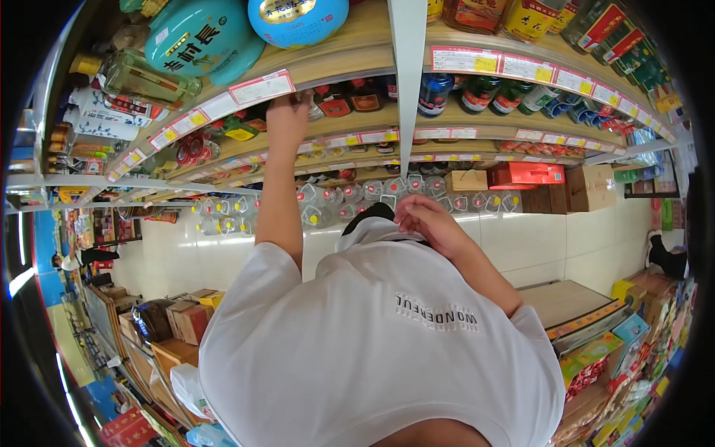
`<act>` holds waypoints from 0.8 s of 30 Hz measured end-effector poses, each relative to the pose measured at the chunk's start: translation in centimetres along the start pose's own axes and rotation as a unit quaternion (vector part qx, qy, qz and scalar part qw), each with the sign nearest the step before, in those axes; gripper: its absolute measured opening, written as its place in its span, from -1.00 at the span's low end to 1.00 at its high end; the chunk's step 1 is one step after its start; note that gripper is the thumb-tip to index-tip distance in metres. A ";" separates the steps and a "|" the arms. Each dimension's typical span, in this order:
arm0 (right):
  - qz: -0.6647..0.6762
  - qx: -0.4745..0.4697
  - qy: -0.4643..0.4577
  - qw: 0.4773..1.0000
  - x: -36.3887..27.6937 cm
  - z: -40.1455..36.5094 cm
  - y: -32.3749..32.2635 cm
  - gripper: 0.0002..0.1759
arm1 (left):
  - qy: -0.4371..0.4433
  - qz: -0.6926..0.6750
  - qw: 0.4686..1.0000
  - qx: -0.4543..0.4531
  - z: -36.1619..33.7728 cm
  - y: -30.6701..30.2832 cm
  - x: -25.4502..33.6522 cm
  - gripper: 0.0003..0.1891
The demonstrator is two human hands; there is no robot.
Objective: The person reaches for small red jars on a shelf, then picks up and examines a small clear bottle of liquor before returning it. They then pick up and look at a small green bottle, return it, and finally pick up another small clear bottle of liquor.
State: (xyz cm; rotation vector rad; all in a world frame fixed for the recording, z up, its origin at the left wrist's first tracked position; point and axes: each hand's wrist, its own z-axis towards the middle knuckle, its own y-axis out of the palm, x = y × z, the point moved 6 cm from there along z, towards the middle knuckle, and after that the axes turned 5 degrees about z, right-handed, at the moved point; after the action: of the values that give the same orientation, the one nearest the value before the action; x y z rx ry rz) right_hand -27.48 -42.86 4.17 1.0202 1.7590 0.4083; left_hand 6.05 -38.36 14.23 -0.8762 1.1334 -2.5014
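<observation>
My left hand [289,109] reaches up into a shelf row, just under the price-tag strip [262,88] of the shelf above. Its fingers are mostly hidden among the goods, so whether they grip something does not show. Right beside it stand dark bottles with red labels [332,100], and a yellow-and-green package [240,128] lies to its left. My right hand [426,220] hovers in front of my waist, near the dark cloth there. Its fingers are loosely bent and apart, with nothing in them.
Large turquoise bottles [205,41] fill the upper left shelf. A white upright [404,82] divides the shelves. Clear handled jugs [309,212] line the floor, with a red box [527,175] and cardboard boxes [590,188] to the right. Stacked goods [186,320] stand behind me.
</observation>
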 end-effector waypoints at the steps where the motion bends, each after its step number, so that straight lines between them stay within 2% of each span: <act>1: -0.001 0.002 -0.001 1.000 -0.1 0.0 0.0 -0.81 | -0.068 -0.053 0.996 -0.004 -0.4 -0.2 -1.3 -0.66; 4: 0.003 -0.003 0.021 1.000 0.8 0.0 0.1 -0.82 | -0.105 -0.128 0.983 0.084 -2.3 -0.6 -3.8 -0.69; 7: 0.004 -0.002 0.045 0.999 2.0 0.2 -0.2 -0.82 | -0.159 -0.080 0.984 0.022 -3.6 -0.3 -4.5 -0.68; 8: 0.001 -0.002 0.046 0.999 2.1 0.2 -0.2 -0.82 | -0.199 -0.099 0.975 -0.022 -3.8 -0.2 -4.6 -0.63; 11: -0.002 -0.002 0.044 0.999 2.2 0.4 0.2 -0.83 | -0.099 -0.039 0.993 0.058 -3.3 0.8 -6.4 -0.57; 14: 0.005 0.002 0.046 0.999 2.4 0.3 0.5 -0.83 | -0.057 0.015 0.997 0.042 -1.5 -0.1 -4.7 -0.57; 20: 0.015 0.017 0.036 0.999 2.3 -0.6 0.7 -0.83 | 0.106 0.051 0.993 0.020 -0.2 2.6 -6.4 -0.65; 23: 0.031 0.026 0.026 0.999 2.3 -0.6 0.7 -0.83 | -0.024 -0.032 0.999 0.020 0.1 2.5 -5.7 -0.65; 24: 0.032 0.032 0.026 0.999 2.3 -0.6 0.7 -0.84 | 0.006 -0.005 0.999 0.036 0.2 2.5 -5.6 -0.67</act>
State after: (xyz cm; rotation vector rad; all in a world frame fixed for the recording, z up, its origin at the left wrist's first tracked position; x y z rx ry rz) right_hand -28.01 -40.51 3.52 1.1236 1.7979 0.4242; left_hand 10.59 -37.59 10.09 -0.8511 1.0384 -2.5401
